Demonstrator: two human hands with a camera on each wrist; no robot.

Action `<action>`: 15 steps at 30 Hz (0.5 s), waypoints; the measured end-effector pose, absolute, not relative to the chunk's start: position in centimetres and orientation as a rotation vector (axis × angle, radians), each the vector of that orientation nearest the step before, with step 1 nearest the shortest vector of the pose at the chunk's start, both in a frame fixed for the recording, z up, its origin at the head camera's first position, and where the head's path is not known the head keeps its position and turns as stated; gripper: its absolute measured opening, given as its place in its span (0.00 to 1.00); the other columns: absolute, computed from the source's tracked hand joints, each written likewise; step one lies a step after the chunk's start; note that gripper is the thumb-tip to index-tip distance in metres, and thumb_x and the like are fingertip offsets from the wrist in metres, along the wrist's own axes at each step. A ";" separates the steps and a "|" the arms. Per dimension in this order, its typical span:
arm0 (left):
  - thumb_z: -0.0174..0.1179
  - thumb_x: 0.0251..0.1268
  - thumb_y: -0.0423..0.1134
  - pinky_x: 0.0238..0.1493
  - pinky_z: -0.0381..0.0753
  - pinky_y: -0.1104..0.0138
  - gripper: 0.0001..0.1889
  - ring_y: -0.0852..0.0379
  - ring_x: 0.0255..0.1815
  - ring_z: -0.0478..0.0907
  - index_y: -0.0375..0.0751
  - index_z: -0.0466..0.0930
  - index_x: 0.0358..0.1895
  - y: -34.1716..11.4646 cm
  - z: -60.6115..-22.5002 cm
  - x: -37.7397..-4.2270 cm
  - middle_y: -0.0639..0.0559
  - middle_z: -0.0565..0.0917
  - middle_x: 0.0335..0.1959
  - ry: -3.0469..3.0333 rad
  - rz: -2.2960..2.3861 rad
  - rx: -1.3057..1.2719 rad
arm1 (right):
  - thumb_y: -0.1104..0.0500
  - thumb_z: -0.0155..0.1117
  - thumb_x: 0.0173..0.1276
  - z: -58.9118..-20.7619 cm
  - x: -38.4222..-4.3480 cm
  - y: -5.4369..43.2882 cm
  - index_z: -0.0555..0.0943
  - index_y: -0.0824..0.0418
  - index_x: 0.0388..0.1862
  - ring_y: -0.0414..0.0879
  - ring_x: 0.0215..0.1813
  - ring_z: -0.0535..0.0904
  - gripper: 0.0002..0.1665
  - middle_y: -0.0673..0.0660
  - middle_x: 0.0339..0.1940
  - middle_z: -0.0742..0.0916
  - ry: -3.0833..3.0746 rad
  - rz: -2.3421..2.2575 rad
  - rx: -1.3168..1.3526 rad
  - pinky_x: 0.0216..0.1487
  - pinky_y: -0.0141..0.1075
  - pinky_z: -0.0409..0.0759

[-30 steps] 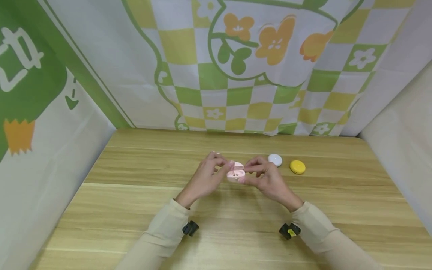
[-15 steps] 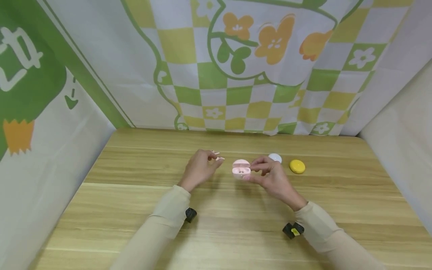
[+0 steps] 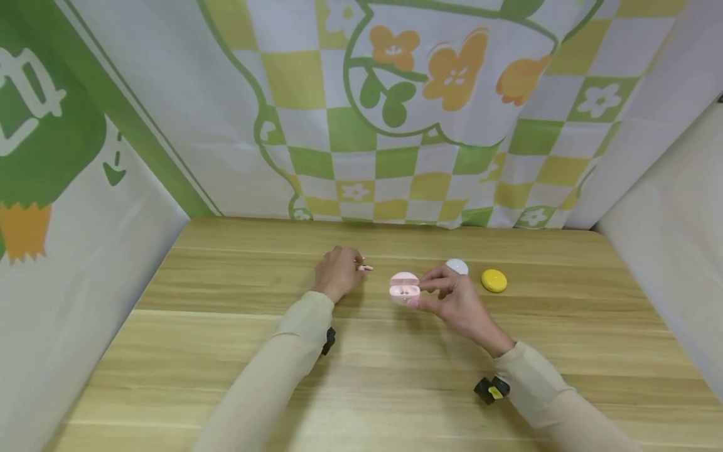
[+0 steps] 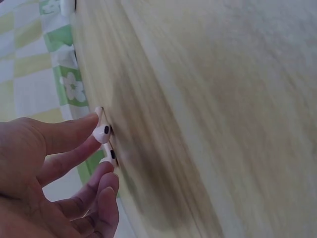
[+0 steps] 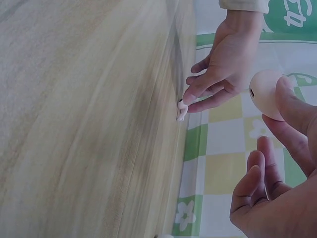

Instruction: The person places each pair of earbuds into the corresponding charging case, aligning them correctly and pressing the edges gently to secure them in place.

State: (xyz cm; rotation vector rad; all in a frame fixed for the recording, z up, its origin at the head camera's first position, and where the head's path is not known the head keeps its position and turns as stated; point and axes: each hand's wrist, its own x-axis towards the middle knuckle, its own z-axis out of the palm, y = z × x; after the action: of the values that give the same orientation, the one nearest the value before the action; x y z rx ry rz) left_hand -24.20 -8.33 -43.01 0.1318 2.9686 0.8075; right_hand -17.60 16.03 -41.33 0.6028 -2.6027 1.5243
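Observation:
Above the table, my right hand [image 3: 460, 301] holds a small round pink earbud case [image 3: 404, 298] between thumb and fingers, its lid raised. In the right wrist view the case [image 5: 266, 94] shows its outer side, with a dark slot. My left hand [image 3: 337, 273], low over the wood to the left, pinches a pale earbud [image 4: 102, 132] with thumb and fingertip at the tabletop. A second earbud [image 4: 109, 155] lies right beside it on the table. Fingers partly cover both earbuds.
A white round case [image 3: 457, 266] sits just behind the right hand, partly hidden by it. A yellow round case [image 3: 494, 280] stands to its right. The wooden table [image 3: 361, 389] ends at a checked cloth backdrop [image 3: 395, 163].
My left hand has moved left from the pink case, carrying an earbud, and lowered it to the tabletop beside the other. The right hand keeps holding the case, shifted slightly right.

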 end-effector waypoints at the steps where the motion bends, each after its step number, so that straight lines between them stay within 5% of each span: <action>1: 0.70 0.65 0.38 0.48 0.81 0.50 0.11 0.43 0.50 0.79 0.39 0.88 0.48 -8.3 -43.1 -24.2 0.42 0.84 0.49 2.965 0.806 0.133 | 0.62 0.82 0.55 -41.4 -17.6 16.0 0.91 0.67 0.39 0.50 0.44 0.76 0.14 0.57 0.42 0.85 -2.604 1.524 0.603 0.38 0.33 0.72; 7: 0.68 0.67 0.35 0.45 0.81 0.52 0.05 0.44 0.48 0.79 0.41 0.90 0.41 -8.5 -43.3 -24.2 0.43 0.84 0.48 2.962 0.803 0.168 | 0.62 0.82 0.55 -41.4 -17.6 16.0 0.91 0.66 0.40 0.51 0.44 0.76 0.14 0.57 0.42 0.85 -2.611 1.537 0.619 0.37 0.33 0.71; 15: 0.68 0.67 0.34 0.62 0.75 0.50 0.06 0.43 0.61 0.76 0.46 0.91 0.43 -8.8 -43.1 -23.8 0.48 0.83 0.60 2.922 0.754 0.287 | 0.62 0.82 0.55 -41.4 -17.5 16.1 0.91 0.66 0.40 0.51 0.45 0.76 0.14 0.57 0.42 0.85 -2.602 1.553 0.623 0.38 0.34 0.72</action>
State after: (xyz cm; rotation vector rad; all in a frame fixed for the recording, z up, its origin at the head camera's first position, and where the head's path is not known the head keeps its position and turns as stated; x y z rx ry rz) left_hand -23.82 -8.83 -43.08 0.2870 2.9219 0.7539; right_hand -17.52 16.06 -41.41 0.6229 -2.6025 1.5532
